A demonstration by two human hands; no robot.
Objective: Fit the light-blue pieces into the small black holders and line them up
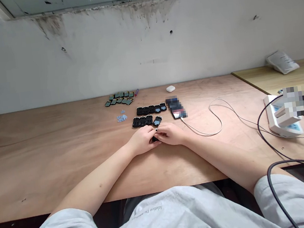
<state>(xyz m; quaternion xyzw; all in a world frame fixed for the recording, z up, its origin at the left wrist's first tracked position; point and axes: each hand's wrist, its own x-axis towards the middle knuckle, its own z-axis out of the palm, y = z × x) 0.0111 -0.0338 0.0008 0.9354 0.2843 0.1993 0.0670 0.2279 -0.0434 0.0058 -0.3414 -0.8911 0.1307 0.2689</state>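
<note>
My left hand (143,140) and my right hand (168,134) meet over the wooden table, fingers closed around a small black plastic casing (154,139). Most of that casing is hidden by my fingers. Just beyond them lies a similar black casing with a pale blue-grey patch (157,121). To its left, several black casings (142,121) stand side by side. A further row of black casings (146,110) sits behind, the ones at its right end bearing blue-grey patches. Small pale blue pieces (122,118) are heaped to the left.
Several green-grey screen-like boards (122,100) lie in two rows near the wall, beside a thin purple tool (137,92). A phone (176,107) on a white cable lies right of the casings, a white case (170,88) behind it. A power strip (274,120) and black cable (269,173) are at right.
</note>
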